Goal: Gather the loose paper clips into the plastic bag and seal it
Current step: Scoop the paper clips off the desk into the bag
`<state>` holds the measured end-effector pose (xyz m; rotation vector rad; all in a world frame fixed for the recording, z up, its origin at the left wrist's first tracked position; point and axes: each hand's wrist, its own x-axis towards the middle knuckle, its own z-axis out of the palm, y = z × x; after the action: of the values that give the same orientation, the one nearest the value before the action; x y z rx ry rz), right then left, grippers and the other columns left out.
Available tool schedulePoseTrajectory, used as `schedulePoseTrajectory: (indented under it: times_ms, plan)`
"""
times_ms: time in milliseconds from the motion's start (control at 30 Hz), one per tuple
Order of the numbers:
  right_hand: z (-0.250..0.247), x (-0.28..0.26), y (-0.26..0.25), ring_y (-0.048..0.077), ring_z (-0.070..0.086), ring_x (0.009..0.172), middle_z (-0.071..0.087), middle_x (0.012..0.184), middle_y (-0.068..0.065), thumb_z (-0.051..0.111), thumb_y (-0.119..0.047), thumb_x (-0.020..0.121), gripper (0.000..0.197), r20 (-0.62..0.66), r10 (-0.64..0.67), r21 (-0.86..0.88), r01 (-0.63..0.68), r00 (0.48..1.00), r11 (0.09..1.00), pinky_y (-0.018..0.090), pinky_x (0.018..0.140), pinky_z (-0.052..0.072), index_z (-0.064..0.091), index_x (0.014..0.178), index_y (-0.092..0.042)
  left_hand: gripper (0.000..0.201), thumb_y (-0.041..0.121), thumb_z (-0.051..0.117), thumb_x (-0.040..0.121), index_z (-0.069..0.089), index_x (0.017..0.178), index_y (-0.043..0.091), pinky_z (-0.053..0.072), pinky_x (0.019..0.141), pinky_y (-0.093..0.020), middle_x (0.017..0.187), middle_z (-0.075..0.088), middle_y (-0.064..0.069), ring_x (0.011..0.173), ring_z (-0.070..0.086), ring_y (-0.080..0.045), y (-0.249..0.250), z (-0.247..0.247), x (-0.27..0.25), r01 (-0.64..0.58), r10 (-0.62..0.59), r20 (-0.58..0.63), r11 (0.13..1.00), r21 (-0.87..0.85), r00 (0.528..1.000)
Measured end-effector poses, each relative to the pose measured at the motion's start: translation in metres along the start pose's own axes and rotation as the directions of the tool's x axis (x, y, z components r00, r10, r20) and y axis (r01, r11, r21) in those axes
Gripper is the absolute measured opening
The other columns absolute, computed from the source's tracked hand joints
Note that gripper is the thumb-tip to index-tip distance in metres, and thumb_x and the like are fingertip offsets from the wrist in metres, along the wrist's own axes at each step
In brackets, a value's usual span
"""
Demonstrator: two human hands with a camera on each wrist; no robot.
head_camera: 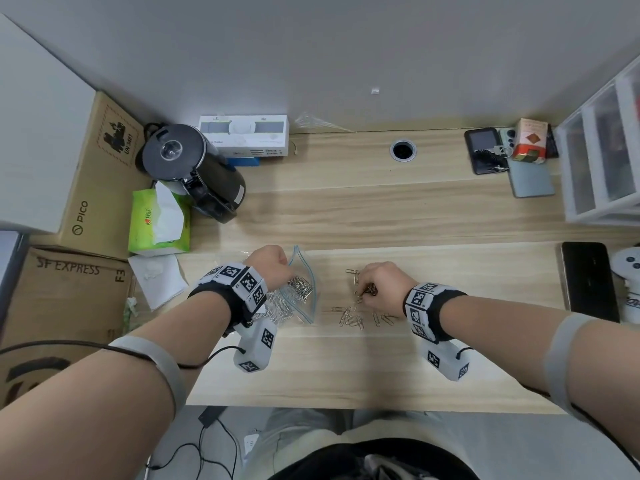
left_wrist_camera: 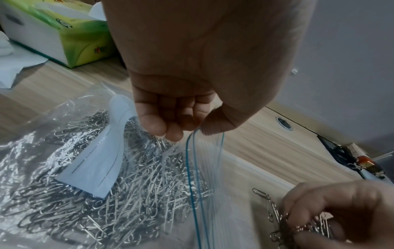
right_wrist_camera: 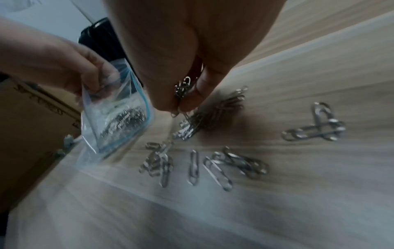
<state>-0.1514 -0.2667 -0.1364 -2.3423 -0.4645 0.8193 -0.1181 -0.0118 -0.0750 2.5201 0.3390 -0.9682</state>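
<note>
A clear plastic bag (head_camera: pixel 300 296) with a blue zip edge lies on the wooden desk (head_camera: pixel 381 209), full of silver paper clips (left_wrist_camera: pixel 132 193) and a white slip (left_wrist_camera: pixel 100 160). My left hand (head_camera: pixel 273 268) pinches the bag's upper lip (left_wrist_camera: pixel 193 133) and lifts it, holding the mouth apart. To the right, my right hand (head_camera: pixel 377 289) grips a bunch of paper clips (right_wrist_camera: pixel 182 89) over a small pile (right_wrist_camera: pixel 215 112). Several loose clips (head_camera: pixel 356 317) lie scattered on the desk nearer me, and also show in the right wrist view (right_wrist_camera: pixel 213 165).
A black kettle (head_camera: pixel 194 168) and a green tissue box (head_camera: pixel 159 223) stand at the back left, with cardboard boxes (head_camera: pixel 69 299) beside the desk. A dark phone (head_camera: pixel 588 282) lies at the right edge. Drawers (head_camera: pixel 602 161) and small items sit at the back right.
</note>
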Motion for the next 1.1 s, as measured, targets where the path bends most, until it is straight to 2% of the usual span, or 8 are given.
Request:
schedulePoseTrajectory:
  times_ms: [200, 333, 467, 567, 667, 833, 967, 1100]
  plan:
    - [-0.015, 0.012, -0.030, 0.001, 0.061, 0.078, 0.067, 0.086, -0.013, 0.073, -0.012, 0.077, 0.013, -0.039, 0.085, 0.204, -0.075, 0.996, 0.976, 0.014, 0.076, 0.047, 0.074, 0.079, -0.025, 0.012, 0.020, 0.061, 0.082, 0.052, 0.075, 0.020, 0.055, 0.073, -0.037, 0.077, 0.062, -0.004, 0.072, 0.059, -0.024, -0.003, -0.002, -0.003, 0.013, -0.014, -0.011, 0.999, -0.035, 1.000]
    - [-0.009, 0.030, -0.067, 0.008, 0.064, 0.080, 0.071, 0.087, -0.008, 0.075, -0.012, 0.075, 0.012, -0.055, 0.029, 0.298, -0.012, 0.998, 0.954, 0.020, 0.079, 0.049, 0.076, 0.081, -0.023, 0.011, 0.021, 0.065, 0.079, 0.055, 0.075, 0.017, 0.057, 0.070, -0.039, 0.066, 0.062, -0.004, 0.062, 0.059, -0.024, -0.004, -0.005, -0.004, 0.013, -0.012, 0.009, 0.992, -0.129, 1.000]
    - [0.009, 0.045, -0.093, 0.010, 0.067, 0.091, 0.073, 0.102, -0.001, 0.077, -0.010, 0.077, 0.026, 0.026, -0.002, 0.371, -0.008, 1.000, 0.929, 0.018, 0.086, 0.049, 0.075, 0.103, -0.016, 0.020, 0.029, 0.065, 0.060, 0.061, 0.073, 0.014, 0.055, 0.060, -0.039, 0.054, 0.061, -0.004, 0.053, 0.057, -0.023, -0.004, -0.011, -0.006, 0.006, -0.002, 0.017, 0.980, -0.198, 1.000]
    - [0.013, 0.046, -0.096, 0.012, 0.064, 0.109, 0.069, 0.119, 0.002, 0.069, -0.002, 0.081, 0.042, 0.091, -0.071, 0.444, 0.023, 0.993, 0.895, 0.024, 0.099, 0.048, 0.067, 0.121, -0.012, 0.019, 0.027, 0.074, 0.068, 0.062, 0.073, 0.014, 0.050, 0.056, -0.033, 0.055, 0.060, -0.004, 0.052, 0.056, -0.021, -0.008, -0.013, -0.005, -0.001, 0.004, 0.011, 0.980, -0.198, 1.000]
    - [0.000, 0.040, -0.080, 0.006, 0.062, 0.107, 0.069, 0.117, -0.001, 0.063, 0.000, 0.084, 0.037, 0.052, -0.049, 0.410, 0.023, 0.997, 0.912, 0.020, 0.099, 0.046, 0.069, 0.118, -0.013, 0.007, 0.016, 0.067, 0.077, 0.061, 0.074, 0.014, 0.053, 0.061, -0.035, 0.057, 0.061, -0.004, 0.054, 0.057, -0.022, -0.013, -0.011, -0.003, 0.000, 0.000, 0.000, 0.984, -0.178, 1.000]
    - [-0.043, 0.024, -0.017, 0.009, 0.065, 0.089, 0.068, 0.096, -0.006, 0.067, -0.011, 0.083, 0.020, -0.018, 0.143, 0.206, -0.137, 0.990, 0.969, 0.029, 0.088, 0.056, 0.067, 0.099, -0.023, 0.008, 0.016, 0.065, 0.081, 0.060, 0.075, 0.014, 0.054, 0.060, -0.033, 0.061, 0.062, -0.004, 0.056, 0.058, -0.022, -0.009, -0.007, -0.002, 0.000, -0.002, -0.014, 0.992, -0.122, 1.000]
    - [-0.082, 0.000, 0.029, 0.021, 0.072, 0.067, 0.074, 0.074, 0.005, 0.061, -0.013, 0.084, 0.008, 0.084, 0.383, 0.040, -0.387, 0.920, 0.921, 0.033, 0.065, 0.061, 0.067, 0.088, -0.010, 0.007, 0.018, 0.063, 0.081, 0.060, 0.077, 0.014, 0.054, 0.059, -0.031, 0.067, 0.063, -0.005, 0.058, 0.060, -0.021, -0.002, -0.006, 0.000, 0.003, -0.004, -0.007, 0.997, -0.077, 1.000]
    - [-0.091, -0.016, 0.038, 0.030, 0.074, 0.068, 0.075, 0.073, 0.016, 0.053, -0.009, 0.084, 0.020, 0.324, 0.539, 0.097, -0.595, 0.777, 0.798, 0.040, 0.069, 0.062, 0.067, 0.086, 0.004, 0.012, 0.019, 0.064, 0.080, 0.055, 0.073, 0.016, 0.052, 0.058, -0.031, 0.065, 0.060, -0.004, 0.058, 0.058, -0.022, 0.004, -0.003, 0.002, -0.002, 0.002, 0.005, 0.999, -0.047, 1.000]
